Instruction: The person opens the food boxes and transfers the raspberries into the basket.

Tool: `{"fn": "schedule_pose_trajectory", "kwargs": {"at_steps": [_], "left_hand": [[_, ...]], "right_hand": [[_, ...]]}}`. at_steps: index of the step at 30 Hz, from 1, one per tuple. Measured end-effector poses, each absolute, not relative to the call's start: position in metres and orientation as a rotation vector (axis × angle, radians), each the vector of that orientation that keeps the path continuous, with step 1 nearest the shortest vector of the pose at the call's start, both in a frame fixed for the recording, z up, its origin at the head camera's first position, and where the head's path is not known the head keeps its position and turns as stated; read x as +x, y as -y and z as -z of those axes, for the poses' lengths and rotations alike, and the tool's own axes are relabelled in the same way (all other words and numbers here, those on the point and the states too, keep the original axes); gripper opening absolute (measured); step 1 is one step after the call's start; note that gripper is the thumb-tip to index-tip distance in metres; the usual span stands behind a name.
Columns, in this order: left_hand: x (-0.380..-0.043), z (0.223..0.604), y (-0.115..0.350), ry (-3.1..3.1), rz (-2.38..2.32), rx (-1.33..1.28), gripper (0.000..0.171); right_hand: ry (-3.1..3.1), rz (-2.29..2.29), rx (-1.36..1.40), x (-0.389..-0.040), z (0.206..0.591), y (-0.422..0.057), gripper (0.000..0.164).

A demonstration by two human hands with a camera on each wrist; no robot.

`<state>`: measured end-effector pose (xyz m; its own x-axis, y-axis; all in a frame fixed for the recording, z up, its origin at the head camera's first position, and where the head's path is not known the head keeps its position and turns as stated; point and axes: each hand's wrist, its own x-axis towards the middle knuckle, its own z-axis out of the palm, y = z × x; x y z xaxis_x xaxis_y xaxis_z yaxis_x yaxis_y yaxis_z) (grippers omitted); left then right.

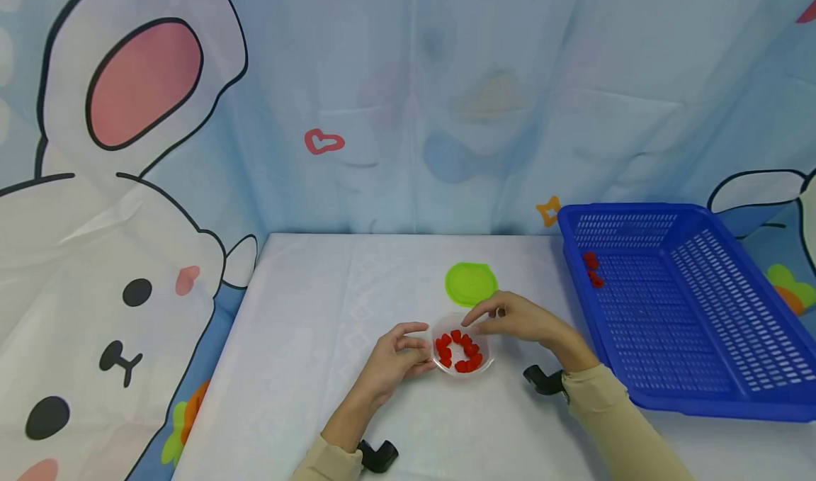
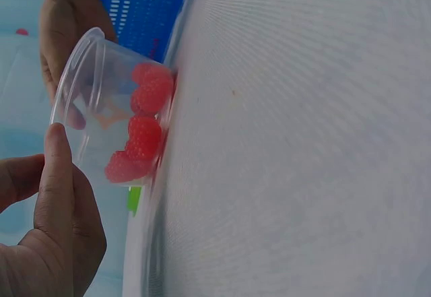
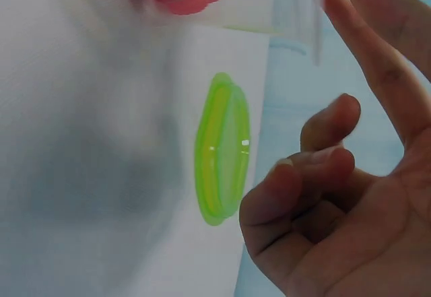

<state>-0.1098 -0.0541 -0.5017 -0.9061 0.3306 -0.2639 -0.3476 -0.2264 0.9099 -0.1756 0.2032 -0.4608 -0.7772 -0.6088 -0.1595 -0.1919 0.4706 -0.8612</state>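
A clear plastic cup (image 1: 486, 364) with several red raspberries (image 1: 470, 350) in it stands upright on the white table. The berries lie on its bottom, some against the wall, as the left wrist view shows from the side. On the cup's left, my left hand (image 1: 403, 352) rests its fingers against the rim and wall without wrapping round it. My right hand (image 1: 519, 317) hovers at the far right rim, index finger over the cup's mouth. In the right wrist view its other fingers (image 3: 269, 189) curl loosely, with nothing seen in them. Behind the cup lies a green lid (image 1: 471, 284).
A large blue basket (image 1: 691, 325) stands to the right, beside my right forearm. A few raspberries (image 1: 593, 270) lie near its left wall. The table (image 1: 306, 325) ends at the back against a printed blue curtain (image 1: 382, 183). Black camera mounts (image 1: 379, 457) stick out from both wrists.
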Motion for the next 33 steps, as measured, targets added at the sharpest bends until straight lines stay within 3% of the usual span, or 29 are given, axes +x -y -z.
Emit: {"fn": "schedule_pose_trajectory", "kwargs": {"at_steps": [11, 22, 33], "left_hand": [[-0.11, 0.501, 0.055, -1.61, -2.175, -0.01, 0.04], [-0.111, 0.502, 0.055, -1.635, -2.159, -0.016, 0.04], [-0.111, 0.505, 0.056, -1.622, -2.172, -0.007, 0.038]], "right_hand": [[-2.208, 1.008, -1.039, -0.187, 0.471, -0.187, 0.022], [-2.363, 0.53, -0.996, -0.181, 0.451, -0.17, 0.024], [-2.331, 0.576, -1.022, -0.183, 0.455, -0.173, 0.025]]}}
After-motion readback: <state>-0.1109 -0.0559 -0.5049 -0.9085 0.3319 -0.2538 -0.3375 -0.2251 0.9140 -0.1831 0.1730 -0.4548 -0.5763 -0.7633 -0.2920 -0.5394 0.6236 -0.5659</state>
